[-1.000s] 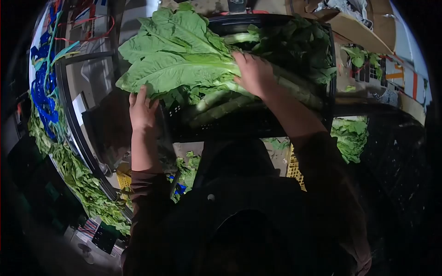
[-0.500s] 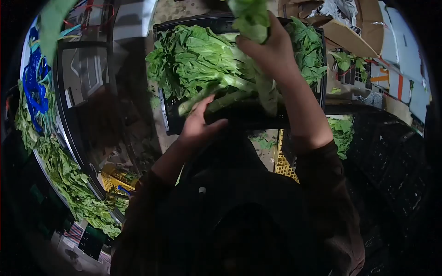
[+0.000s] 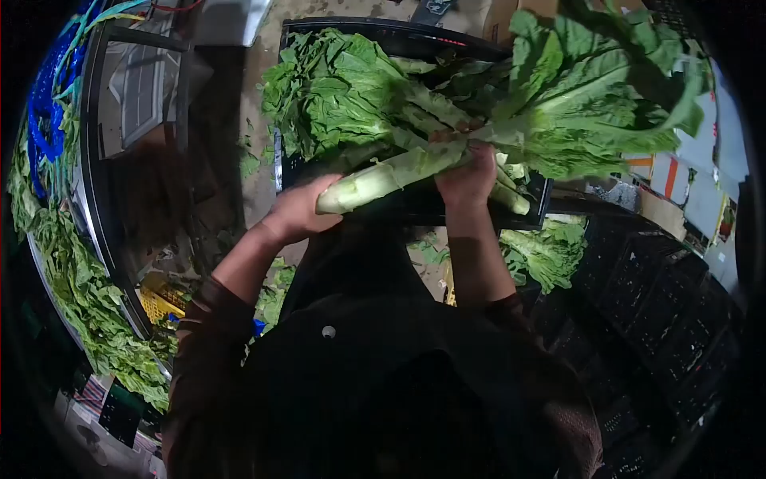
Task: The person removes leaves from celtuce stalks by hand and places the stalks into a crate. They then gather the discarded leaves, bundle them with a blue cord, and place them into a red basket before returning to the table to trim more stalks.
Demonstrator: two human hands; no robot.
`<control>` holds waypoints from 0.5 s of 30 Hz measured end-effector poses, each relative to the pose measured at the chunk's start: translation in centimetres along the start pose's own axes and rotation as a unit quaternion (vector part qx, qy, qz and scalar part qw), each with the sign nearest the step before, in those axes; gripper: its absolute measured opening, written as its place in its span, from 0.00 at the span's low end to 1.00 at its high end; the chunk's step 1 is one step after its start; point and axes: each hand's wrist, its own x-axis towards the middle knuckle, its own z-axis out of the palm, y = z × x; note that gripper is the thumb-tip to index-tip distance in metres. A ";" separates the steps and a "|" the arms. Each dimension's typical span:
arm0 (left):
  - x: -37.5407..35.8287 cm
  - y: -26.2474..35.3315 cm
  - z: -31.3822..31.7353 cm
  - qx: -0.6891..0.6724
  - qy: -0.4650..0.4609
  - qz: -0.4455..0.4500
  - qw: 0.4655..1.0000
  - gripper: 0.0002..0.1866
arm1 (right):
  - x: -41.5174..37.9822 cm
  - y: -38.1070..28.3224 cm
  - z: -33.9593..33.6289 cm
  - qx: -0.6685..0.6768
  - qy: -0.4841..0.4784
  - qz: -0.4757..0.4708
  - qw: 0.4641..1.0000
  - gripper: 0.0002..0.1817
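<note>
The right hand [image 3: 469, 177] is clamped on 1 leafy stalk [image 3: 383, 180]; the left hand [image 3: 302, 209] clasps its thick end. Leaves [image 3: 594, 108] cover the crate's [image 3: 367, 26] far right corner.

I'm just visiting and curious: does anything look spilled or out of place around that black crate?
Yes, a little: loose green leaf scraps lie on the floor just left of the black crate, looking dropped, while the leafy stalks beside them sit inside it.

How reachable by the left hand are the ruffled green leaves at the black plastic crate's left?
Probably yes: nothing visible blocks the leaves, though the left hand touches the thick pale-green stalk.
</note>
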 end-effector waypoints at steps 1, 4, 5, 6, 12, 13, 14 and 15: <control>-0.2 -0.3 0.3 -0.003 0.000 0.005 1.000 0.35 | 0.8 0.5 -1.3 0.042 0.027 0.043 0.998 0.17; -1.6 -0.5 2.0 0.208 0.205 0.062 0.954 0.33 | 2.7 2.3 -5.4 0.042 0.044 0.115 0.992 0.24; -1.4 -0.4 2.5 0.207 0.206 0.068 0.954 0.33 | 2.8 2.7 -5.3 -0.073 0.150 0.173 0.971 0.30; -1.0 -0.6 3.2 0.269 0.271 0.062 0.922 0.32 | 3.0 3.1 -5.5 -0.186 0.254 0.228 0.922 0.35; 0.7 -1.5 4.5 0.331 0.338 0.066 0.878 0.33 | 5.1 4.5 -7.5 -0.359 0.254 0.198 0.876 0.34; 1.0 -1.4 4.5 0.320 0.339 0.069 0.882 0.33 | 5.5 4.4 -7.8 -0.363 0.252 0.204 0.873 0.34; 1.5 -1.4 4.6 0.317 0.340 0.061 0.883 0.33 | 5.8 4.2 -8.1 -0.356 0.280 0.184 0.873 0.31; 2.3 -1.5 4.8 0.317 0.356 0.088 0.874 0.30 | 6.2 4.2 -8.5 -0.348 0.305 0.167 0.870 0.29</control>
